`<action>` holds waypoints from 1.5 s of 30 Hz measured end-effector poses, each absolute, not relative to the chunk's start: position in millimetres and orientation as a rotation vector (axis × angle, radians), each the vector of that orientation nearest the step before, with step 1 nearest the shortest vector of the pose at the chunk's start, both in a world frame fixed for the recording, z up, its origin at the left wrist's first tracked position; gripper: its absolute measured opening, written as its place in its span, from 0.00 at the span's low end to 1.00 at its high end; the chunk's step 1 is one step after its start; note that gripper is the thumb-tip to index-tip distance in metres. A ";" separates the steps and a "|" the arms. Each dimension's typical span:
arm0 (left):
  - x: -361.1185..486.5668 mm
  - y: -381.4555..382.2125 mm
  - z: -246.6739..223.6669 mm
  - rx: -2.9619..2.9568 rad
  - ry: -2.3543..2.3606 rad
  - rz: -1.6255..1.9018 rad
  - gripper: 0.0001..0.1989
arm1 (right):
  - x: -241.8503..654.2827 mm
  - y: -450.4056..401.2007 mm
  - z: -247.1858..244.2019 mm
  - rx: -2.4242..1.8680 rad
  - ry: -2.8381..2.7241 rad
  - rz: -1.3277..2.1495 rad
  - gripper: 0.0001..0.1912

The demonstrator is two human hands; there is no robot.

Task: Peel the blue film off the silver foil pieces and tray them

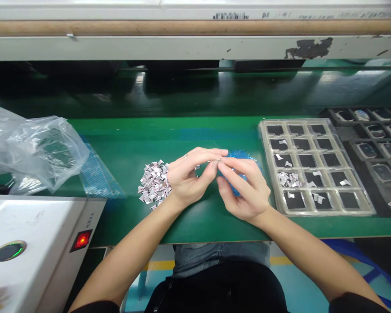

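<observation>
Both hands meet over the green table, fingertips nearly touching. My left hand (193,174) pinches a tiny pale piece (215,160) between thumb and fingers; its exact kind is too small to make out. From the other side, the fingertips of my right hand (246,187) close on the same spot. A pile of small silver-white tabs (154,183) lies beside my left hand, partly covered by it. Behind my right hand sits a heap of shiny blue bits (240,154), mostly hidden by the fingers.
A clear compartment tray (319,183) with dark squares and some loose tabs lies at the right. Beyond it are black trays (348,150) with framed parts. On the left are a plastic bag (42,148) and a white machine box (42,234) with a lit red switch (82,240).
</observation>
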State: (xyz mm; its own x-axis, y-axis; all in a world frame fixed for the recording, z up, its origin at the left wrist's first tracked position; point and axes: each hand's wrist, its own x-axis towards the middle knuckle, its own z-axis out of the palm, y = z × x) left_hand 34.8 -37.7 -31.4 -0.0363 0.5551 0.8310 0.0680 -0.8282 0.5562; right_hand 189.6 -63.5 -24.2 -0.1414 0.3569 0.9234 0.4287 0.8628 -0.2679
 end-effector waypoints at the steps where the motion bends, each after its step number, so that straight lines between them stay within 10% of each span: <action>1: 34.6 -37.6 -31.4 1.897 0.654 1.924 0.10 | 189.4 -63.4 -23.9 -0.596 -1.748 -0.057 0.25; 45: 30.3 -35.1 -34.7 1.936 0.750 1.888 0.11 | 183.9 -66.0 -31.1 -0.668 -1.744 0.032 0.25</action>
State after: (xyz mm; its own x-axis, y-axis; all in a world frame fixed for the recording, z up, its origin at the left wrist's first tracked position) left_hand 30.3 -35.1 -34.7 -0.0187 0.5800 0.8144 0.1372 -0.8054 0.5767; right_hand 183.9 -66.0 -31.1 -0.1273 0.4483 0.8848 0.4155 0.8341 -0.3629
